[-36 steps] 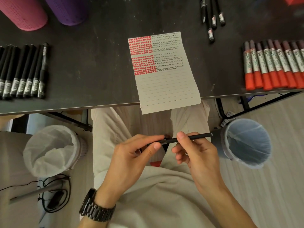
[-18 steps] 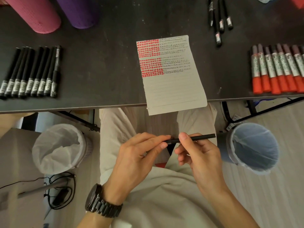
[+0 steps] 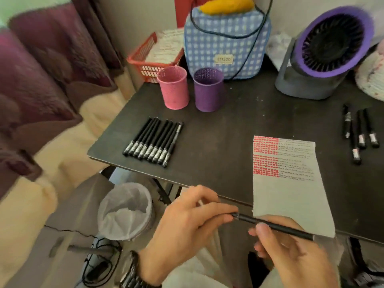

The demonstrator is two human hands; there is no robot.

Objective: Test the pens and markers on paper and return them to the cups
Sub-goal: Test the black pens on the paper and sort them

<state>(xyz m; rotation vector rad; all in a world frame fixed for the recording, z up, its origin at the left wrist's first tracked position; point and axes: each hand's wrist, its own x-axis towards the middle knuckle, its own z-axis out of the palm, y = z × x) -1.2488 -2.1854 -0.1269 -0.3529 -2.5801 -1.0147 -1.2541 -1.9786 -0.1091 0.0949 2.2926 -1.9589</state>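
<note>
A thin black pen (image 3: 276,226) lies across both hands, below the table's front edge. My left hand (image 3: 187,225) pinches its left end between thumb and fingers. My right hand (image 3: 291,252) grips the barrel near the middle. A lined sheet of paper (image 3: 291,196) with red and black test marks hangs over the table edge. Several black pens (image 3: 153,142) lie in a row on the left of the table. A pink mesh cup (image 3: 174,88) and a purple mesh cup (image 3: 208,90) stand behind them, both looking empty. Several more black pens (image 3: 359,134) lie at the right.
A black table (image 3: 224,129) carries a purple desk fan (image 3: 324,57), a checked blue bag (image 3: 226,40) and a red basket (image 3: 151,59) at the back. A lined waste bin (image 3: 124,210) stands on the floor at left. Cables lie on the floor.
The view has swung up and to the left, bringing the cups, bag and fan into sight. Both hands keep their hold on the pen, which is now tilted down to the right.
</note>
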